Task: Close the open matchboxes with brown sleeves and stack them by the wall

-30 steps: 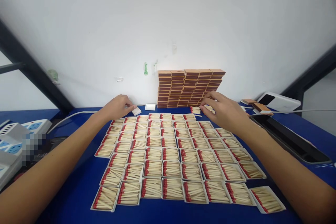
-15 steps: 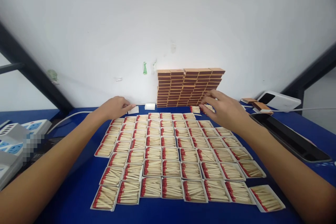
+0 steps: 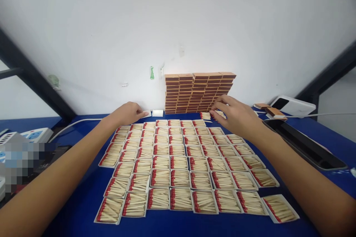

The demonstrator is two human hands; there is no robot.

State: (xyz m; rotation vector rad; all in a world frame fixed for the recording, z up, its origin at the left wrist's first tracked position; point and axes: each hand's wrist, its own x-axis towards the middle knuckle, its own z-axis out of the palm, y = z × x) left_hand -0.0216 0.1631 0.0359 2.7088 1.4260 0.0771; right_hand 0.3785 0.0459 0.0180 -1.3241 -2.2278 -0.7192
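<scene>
Several white trays of red-tipped matches (image 3: pixel 178 163) lie in a grid on the blue table (image 3: pixel 83 200). My left hand (image 3: pixel 126 113) rests at the grid's far left corner, fingers curled, its fingertips on a small white empty tray (image 3: pixel 146 113). My right hand (image 3: pixel 233 114) hovers at the far right corner, fingers bent and pinching over a loose bunch of matches (image 3: pixel 207 115). A second white tray (image 3: pixel 158 112) lies between the hands. Behind them a wall of stacked brown matchbox sleeves (image 3: pixel 197 92) stands against the white wall.
A black phone (image 3: pixel 306 146) lies at the right, with a white power bank (image 3: pixel 293 105) and two brown sleeves (image 3: pixel 271 110) behind it. White power strips (image 3: pixel 36 135) and a white cable (image 3: pixel 78 123) sit at the left.
My left hand has slid the small white tray a little farther back and right. My right hand has stayed over the loose matches. The view shifted slightly.
</scene>
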